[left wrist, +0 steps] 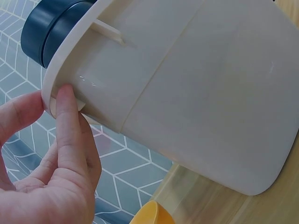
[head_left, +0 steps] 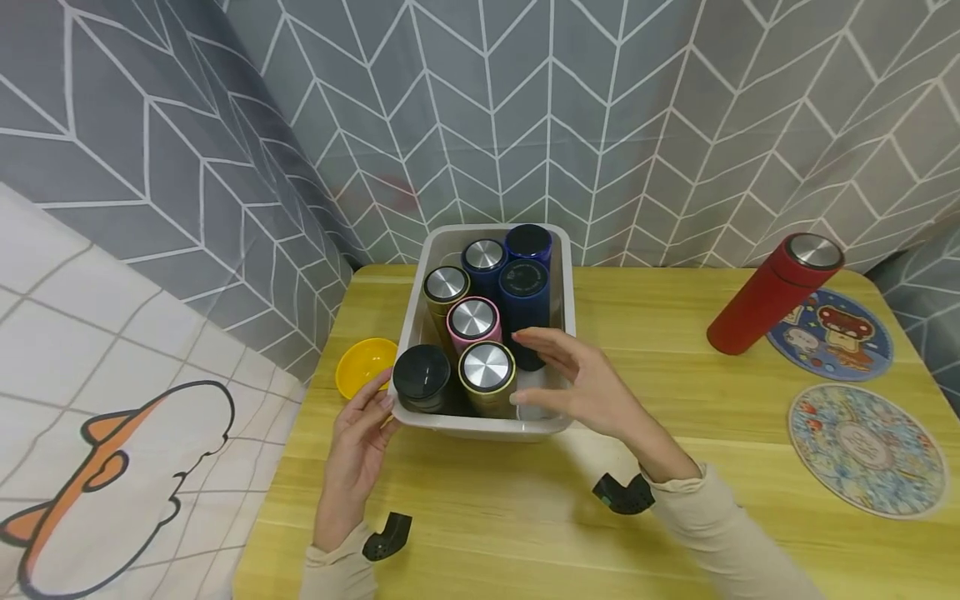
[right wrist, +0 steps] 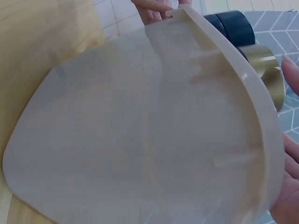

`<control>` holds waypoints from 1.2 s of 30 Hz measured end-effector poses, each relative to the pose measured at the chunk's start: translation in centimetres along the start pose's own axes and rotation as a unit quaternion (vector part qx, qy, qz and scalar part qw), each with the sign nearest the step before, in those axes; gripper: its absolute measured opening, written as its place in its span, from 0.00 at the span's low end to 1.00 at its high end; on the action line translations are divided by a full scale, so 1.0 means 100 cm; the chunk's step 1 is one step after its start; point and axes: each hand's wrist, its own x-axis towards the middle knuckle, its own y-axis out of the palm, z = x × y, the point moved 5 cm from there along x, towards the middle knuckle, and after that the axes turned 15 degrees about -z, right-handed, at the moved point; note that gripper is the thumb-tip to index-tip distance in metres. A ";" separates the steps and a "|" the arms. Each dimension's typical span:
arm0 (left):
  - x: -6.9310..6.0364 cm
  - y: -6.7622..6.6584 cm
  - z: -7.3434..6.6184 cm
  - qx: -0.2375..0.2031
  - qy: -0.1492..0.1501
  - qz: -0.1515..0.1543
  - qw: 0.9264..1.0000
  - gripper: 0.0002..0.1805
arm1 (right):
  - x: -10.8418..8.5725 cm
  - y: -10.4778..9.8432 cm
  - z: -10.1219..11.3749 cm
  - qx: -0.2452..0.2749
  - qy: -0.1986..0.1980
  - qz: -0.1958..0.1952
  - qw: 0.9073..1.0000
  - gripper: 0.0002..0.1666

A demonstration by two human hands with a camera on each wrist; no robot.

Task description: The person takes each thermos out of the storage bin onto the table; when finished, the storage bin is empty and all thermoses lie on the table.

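A white plastic bin (head_left: 495, 429) holds several thermos flasks standing upright. My left hand (head_left: 360, 433) pinches its rim at the left front corner, thumb on the rim and fingers beneath, as the left wrist view shows. A black-lidded flask (head_left: 422, 372) stands right by that corner. Over the bin's right side my right hand (head_left: 573, 379) spreads its thumb and fingers apart. Its thumb is close to the gold flask (head_left: 487, 368); whether they touch I cannot tell. Behind that flask are a pink one (head_left: 474, 321) and a dark blue one (head_left: 524, 283).
A red thermos flask (head_left: 772, 292) stands at the right, next to a round blue coaster (head_left: 840, 333) with cartoon bears. Nearer lies a round floral coaster (head_left: 868, 450). A yellow bowl (head_left: 363, 367) sits left of the bin. Patterned curtain (head_left: 600, 125) hangs behind the wooden table (head_left: 480, 508).
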 end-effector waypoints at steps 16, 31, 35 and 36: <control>0.001 -0.001 0.002 -0.003 -0.009 0.002 1.000 0.22 | 0.004 0.020 0.004 0.010 0.007 0.014 1.000 0.43; 0.002 -0.002 0.001 0.004 -0.017 -0.015 1.000 0.20 | 0.006 0.032 0.006 -0.009 -0.006 0.034 0.999 0.45; 0.002 -0.002 0.001 0.006 -0.017 -0.014 1.000 0.21 | 0.007 0.034 0.007 -0.018 -0.012 0.041 0.999 0.47; 0.002 -0.002 0.001 0.005 -0.017 -0.015 1.000 0.21 | 0.007 0.035 0.007 -0.019 -0.012 0.042 0.999 0.47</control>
